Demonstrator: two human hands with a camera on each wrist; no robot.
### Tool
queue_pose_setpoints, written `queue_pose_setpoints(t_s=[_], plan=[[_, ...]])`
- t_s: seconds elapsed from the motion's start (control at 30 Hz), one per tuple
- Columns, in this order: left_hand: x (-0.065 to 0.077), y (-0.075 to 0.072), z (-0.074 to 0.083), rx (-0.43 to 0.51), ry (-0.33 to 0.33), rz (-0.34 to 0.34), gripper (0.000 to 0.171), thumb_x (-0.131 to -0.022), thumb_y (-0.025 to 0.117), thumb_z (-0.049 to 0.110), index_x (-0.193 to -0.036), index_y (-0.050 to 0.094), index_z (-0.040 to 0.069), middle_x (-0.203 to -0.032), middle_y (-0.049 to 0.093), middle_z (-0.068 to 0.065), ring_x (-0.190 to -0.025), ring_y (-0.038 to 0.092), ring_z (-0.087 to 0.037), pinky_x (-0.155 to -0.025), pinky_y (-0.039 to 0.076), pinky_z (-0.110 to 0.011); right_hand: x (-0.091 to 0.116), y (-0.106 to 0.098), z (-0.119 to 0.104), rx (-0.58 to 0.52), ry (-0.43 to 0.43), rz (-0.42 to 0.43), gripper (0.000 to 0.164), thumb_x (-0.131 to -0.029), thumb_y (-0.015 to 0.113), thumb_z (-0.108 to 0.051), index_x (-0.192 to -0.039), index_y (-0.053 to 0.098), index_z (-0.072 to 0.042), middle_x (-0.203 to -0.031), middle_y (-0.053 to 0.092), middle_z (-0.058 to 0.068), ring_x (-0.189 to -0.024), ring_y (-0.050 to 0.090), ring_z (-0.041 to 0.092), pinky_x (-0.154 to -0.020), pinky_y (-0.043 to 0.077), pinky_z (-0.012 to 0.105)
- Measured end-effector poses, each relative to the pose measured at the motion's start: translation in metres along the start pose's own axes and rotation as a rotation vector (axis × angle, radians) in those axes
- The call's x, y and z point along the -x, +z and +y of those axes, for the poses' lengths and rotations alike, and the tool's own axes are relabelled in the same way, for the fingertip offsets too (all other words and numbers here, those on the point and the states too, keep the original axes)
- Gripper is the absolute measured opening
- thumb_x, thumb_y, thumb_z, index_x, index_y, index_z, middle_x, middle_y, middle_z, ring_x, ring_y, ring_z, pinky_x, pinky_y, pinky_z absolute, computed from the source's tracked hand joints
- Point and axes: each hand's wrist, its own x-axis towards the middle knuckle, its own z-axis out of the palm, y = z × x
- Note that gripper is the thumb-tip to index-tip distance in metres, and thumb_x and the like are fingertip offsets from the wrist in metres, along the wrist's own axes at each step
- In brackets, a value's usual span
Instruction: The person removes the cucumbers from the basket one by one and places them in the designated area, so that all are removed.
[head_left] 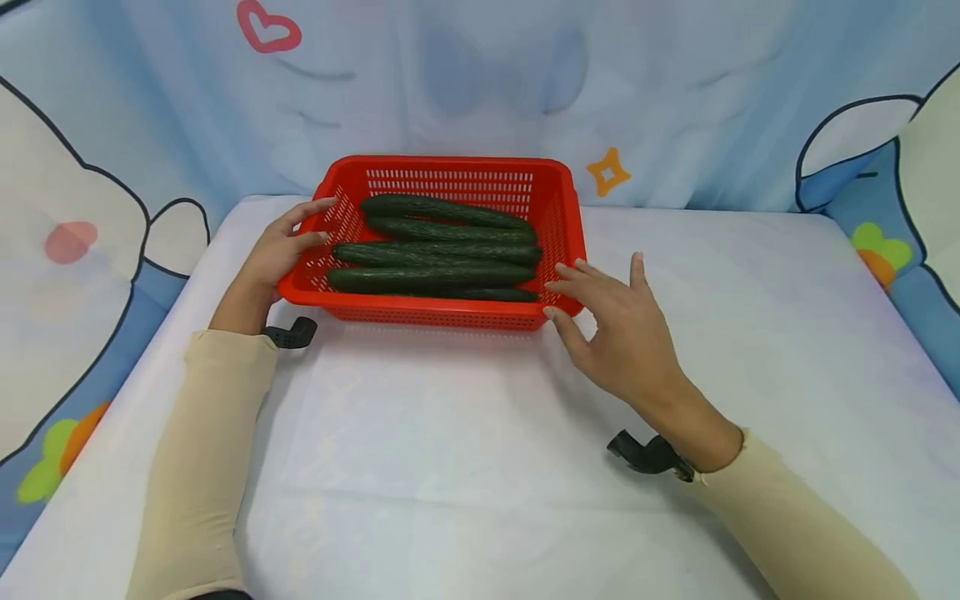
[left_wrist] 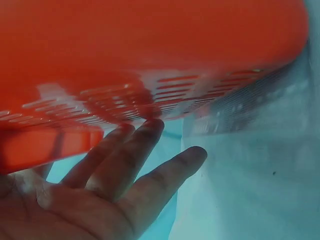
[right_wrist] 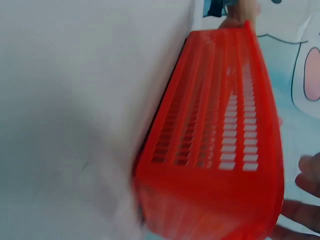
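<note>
Red slotted basket [head_left: 420, 312] of long, dark-green cucumbers [head_left: 438, 251]
Left hand [head_left: 272, 254] and right hand [head_left: 628, 333] have fingers [left_wrist: 128, 157] loosely spread, gripping nothing

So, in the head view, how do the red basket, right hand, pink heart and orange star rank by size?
1. Red basket
2. Right hand
3. Pink heart
4. Orange star
The last two sit farther back, so their true sizes are unsure.

Left hand [head_left: 276, 252]: bare
Left sleeve [head_left: 202, 458]: plain beige, softly creased, black edging [head_left: 221, 595] at its lower end
Right hand [head_left: 618, 329]: bare
Right sleeve [head_left: 798, 517]: matching beige, uneven cuff
Wrist cameras [head_left: 294, 332] [head_left: 645, 454]: black, bent shapes
</note>
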Motion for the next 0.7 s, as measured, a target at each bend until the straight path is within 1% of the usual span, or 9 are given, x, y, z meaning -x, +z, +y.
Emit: queue_pose_setpoints(t_s=[0.1,0.17,0.2,0.27,0.4,0.47,0.53,0.63,0.7], plan=[[-0.001,0.0,0.001,-0.035,-0.005,0.023,0.054,-0.1,0.053,0.017,-0.148,0.042,0.038,-0.154,0.033,-0.01,-0.132,0.045,-0.031,-0.09,0.053,-0.036,-0.01,0.007,-0.01,-0.068,-0.061,0.074,0.026,-0.085,0.076,-0.015,-0.109,0.073,-0.006,-0.116,0.072,0.012,-0.109,0.068,0.031,-0.117,0.024,0.066],[-0.001,0.0,0.001,-0.048,-0.006,0.036,0.054,-0.1,0.053,0.017,-0.148,0.042,0.038,-0.154,0.034,-0.01,-0.131,0.046,-0.031,-0.09,0.053,-0.037,-0.022,0.013,-0.019,-0.102,-0.061,0.063,0.023,-0.084,0.077,-0.013,-0.106,0.073,-0.007,-0.11,0.073,0.01,-0.103,0.068,0.028,-0.116,0.031,0.06],[-0.001,-0.001,0.001,-0.051,-0.005,0.038,0.054,-0.1,0.053,0.017,-0.148,0.042,0.038,-0.154,0.034,-0.01,-0.131,0.046,-0.031,-0.091,0.053,-0.036,-0.028,0.016,-0.024,-0.114,-0.049,0.035,0.023,-0.084,0.077,-0.013,-0.107,0.073,-0.008,-0.108,0.073,0.009,-0.101,0.067,0.027,-0.113,0.039,0.055],[-0.001,-0.003,0.0,-0.051,0.0,0.033,0.053,-0.1,0.052,0.016,-0.148,0.042,0.037,-0.154,0.033,-0.01,-0.13,0.046,-0.03,-0.091,0.055,-0.033,-0.044,0.023,-0.034,-0.128,0.019,-0.068,0.027,-0.084,0.078,-0.014,-0.11,0.073,-0.01,-0.11,0.072,0.007,-0.104,0.065,0.025,-0.104,0.049,0.047],[-0.001,-0.004,-0.005,-0.034,0.009,0.025,0.051,-0.101,0.05,0.015,-0.148,0.043,0.034,-0.154,0.033,-0.009,-0.128,0.048,-0.029,-0.086,0.058,-0.027,-0.073,0.043,-0.044,-0.16,0.181,-0.311,0.036,-0.086,0.076,-0.016,-0.121,0.068,-0.015,-0.121,0.068,0.005,-0.112,0.059,0.024,-0.088,0.055,0.039],[-0.002,-0.003,-0.007,-0.031,0.009,0.023,0.051,-0.101,0.05,0.014,-0.148,0.043,0.034,-0.154,0.034,-0.009,-0.127,0.048,-0.029,-0.085,0.058,-0.027,-0.084,0.053,-0.045,-0.177,0.238,-0.397,0.043,-0.087,0.075,-0.016,-0.128,0.064,-0.017,-0.125,0.066,0.005,-0.113,0.059,0.024,-0.088,0.055,0.039],[-0.003,-0.002,-0.008,-0.029,0.012,0.022,0.051,-0.101,0.05,0.014,-0.148,0.044,0.034,-0.154,0.035,-0.009,-0.127,0.049,-0.029,-0.085,0.058,-0.029,-0.093,0.061,-0.044,-0.181,0.275,-0.456,0.048,-0.087,0.075,-0.016,-0.133,0.06,-0.019,-0.127,0.064,0.007,-0.111,0.06,0.023,-0.086,0.056,0.039],[-0.005,0.0,-0.007,-0.035,0.019,0.023,0.051,-0.101,0.051,0.014,-0.147,0.045,0.035,-0.153,0.036,-0.01,-0.127,0.05,-0.03,-0.087,0.057,-0.033,-0.105,0.071,-0.044,-0.156,0.295,-0.51,0.053,-0.086,0.076,-0.016,-0.135,0.058,-0.02,-0.129,0.062,0.009,-0.108,0.06,0.023,-0.085,0.056,0.04],[-0.005,-0.001,-0.006,-0.037,0.023,0.031,0.051,-0.1,0.052,0.015,-0.147,0.045,0.036,-0.153,0.037,-0.01,-0.127,0.05,-0.03,-0.089,0.056,-0.035,-0.113,0.077,-0.044,-0.123,0.3,-0.536,0.051,-0.086,0.076,-0.016,-0.134,0.06,-0.019,-0.123,0.065,0.011,-0.105,0.061,0.024,-0.085,0.056,0.04]])
